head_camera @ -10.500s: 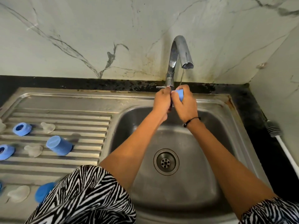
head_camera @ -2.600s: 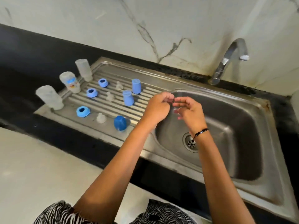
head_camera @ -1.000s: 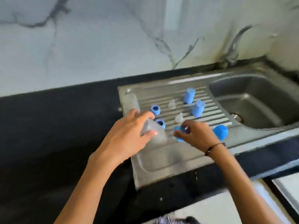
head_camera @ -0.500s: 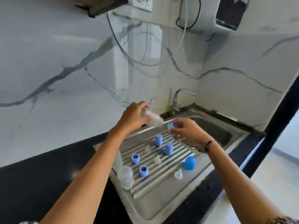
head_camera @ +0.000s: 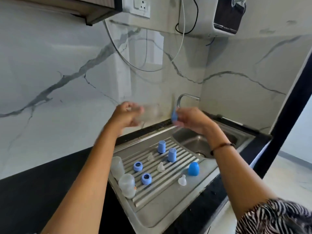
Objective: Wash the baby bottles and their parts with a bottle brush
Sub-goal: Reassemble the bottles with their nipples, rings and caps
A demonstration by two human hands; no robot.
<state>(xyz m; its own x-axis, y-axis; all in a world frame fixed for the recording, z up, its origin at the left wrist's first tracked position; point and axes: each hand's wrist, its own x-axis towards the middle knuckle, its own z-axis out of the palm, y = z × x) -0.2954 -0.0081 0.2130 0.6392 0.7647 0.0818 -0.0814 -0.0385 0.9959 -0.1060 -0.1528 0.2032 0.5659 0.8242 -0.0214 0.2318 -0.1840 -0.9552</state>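
My left hand [head_camera: 127,115] grips a clear baby bottle [head_camera: 150,113], held on its side in the air above the drainboard and blurred by motion. My right hand [head_camera: 189,119] pinches a blue ring [head_camera: 173,115] just right of the bottle's open end. On the ribbed drainboard [head_camera: 152,191] stand two clear bottles [head_camera: 127,184], two blue rings [head_camera: 146,178], two blue caps [head_camera: 172,154], a darker blue dome cap [head_camera: 193,168] and three clear teats [head_camera: 182,180]. No bottle brush shows.
The steel sink basin [head_camera: 199,144] with its drain lies right of the drainboard, below the tap [head_camera: 181,98]. Black countertop [head_camera: 42,183] surrounds the sink. A wall unit [head_camera: 226,16] with hanging cables and a socket sit on the marble wall.
Both hands have risen higher above the drainboard with the bottle and the blue ring, keeping them close together. The view tilted up slightly.
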